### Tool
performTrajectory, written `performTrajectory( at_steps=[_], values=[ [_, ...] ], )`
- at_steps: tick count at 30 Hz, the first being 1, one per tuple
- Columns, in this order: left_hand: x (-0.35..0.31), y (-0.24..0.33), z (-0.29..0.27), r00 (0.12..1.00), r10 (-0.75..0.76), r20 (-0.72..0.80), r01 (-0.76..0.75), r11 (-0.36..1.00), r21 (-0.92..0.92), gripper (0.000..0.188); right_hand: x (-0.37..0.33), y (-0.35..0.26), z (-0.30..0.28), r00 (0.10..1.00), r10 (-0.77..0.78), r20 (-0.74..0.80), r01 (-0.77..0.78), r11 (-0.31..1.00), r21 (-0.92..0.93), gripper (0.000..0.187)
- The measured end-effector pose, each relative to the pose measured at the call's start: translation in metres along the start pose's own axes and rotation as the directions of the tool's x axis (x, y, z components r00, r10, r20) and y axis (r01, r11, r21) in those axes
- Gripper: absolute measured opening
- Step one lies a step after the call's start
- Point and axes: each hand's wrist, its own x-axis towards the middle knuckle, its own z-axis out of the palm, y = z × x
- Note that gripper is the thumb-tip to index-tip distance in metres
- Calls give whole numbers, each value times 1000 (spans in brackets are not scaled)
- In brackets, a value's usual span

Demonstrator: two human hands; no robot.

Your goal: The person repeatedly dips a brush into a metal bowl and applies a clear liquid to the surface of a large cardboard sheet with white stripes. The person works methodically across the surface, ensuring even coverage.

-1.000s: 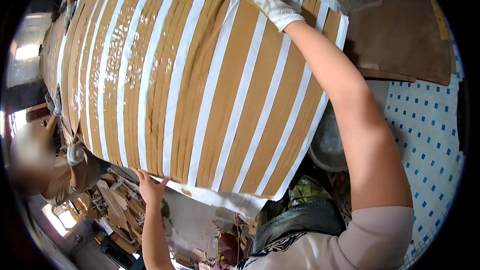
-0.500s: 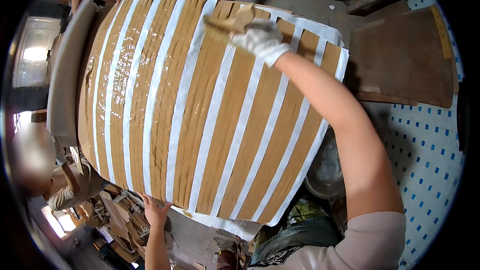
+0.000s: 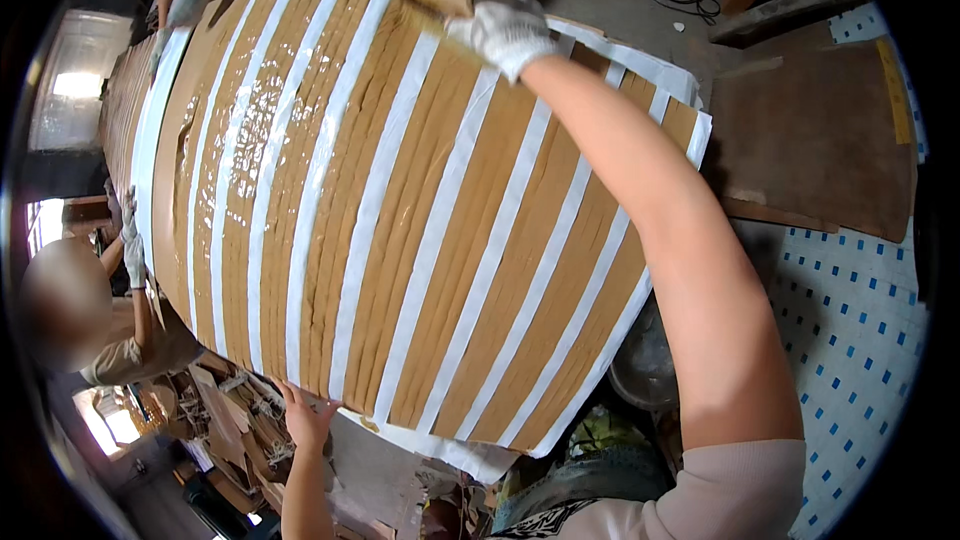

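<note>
A broad panel of brown cardboard-like strips (image 3: pixel 420 210) with white bands between them lies before me. Its left part looks wet and glossy, while the right part is duller. At the far edge my right hand (image 3: pixel 497 32), in a white knit glove, is closed round a wide brush (image 3: pixel 428 0) with a wooden handle. The bristles touch the brown strips near a white band. My left hand (image 3: pixel 308 418) is bare and rests at the near edge, thumb and fingers spread. White sheeting (image 3: pixel 440 448) sticks out from under that edge.
At the left, co-workers' gloved hands (image 3: pixel 133 240) touch a white-edged board (image 3: pixel 150 170) beside the panel. Cardboard scraps (image 3: pixel 225 420) lie lower left. A bucket-like container (image 3: pixel 643 370) stands right of the near edge. Further right are a brown board (image 3: pixel 810 130) and blue-dotted white sheeting (image 3: pixel 840 310).
My right hand has swept the brush left and away from me along the far edge. The co-workers' hands and the board at the left have shifted. My left hand stays nearly still.
</note>
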Motion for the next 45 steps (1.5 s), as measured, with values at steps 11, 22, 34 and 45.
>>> performTrajectory(
  at_steps=[11,22,34,45],
  values=[
    [1,3,-1,999,-21,-29,20,999,-31,114,-82,27,9,999,43,-27,-42,998,45,46],
    [8,-14,14,989,48,-139,-58,996,-66,120,-96,120,32,831,-154,-535,101,987,-128,76],
    [-3,-26,30,986,31,-166,-45,996,-79,119,-82,118,-16,961,-219,-171,153,931,-331,69],
    [-9,-21,19,989,-58,-136,46,994,-95,120,8,-75,-23,700,-580,-417,692,695,196,41]
  ],
)
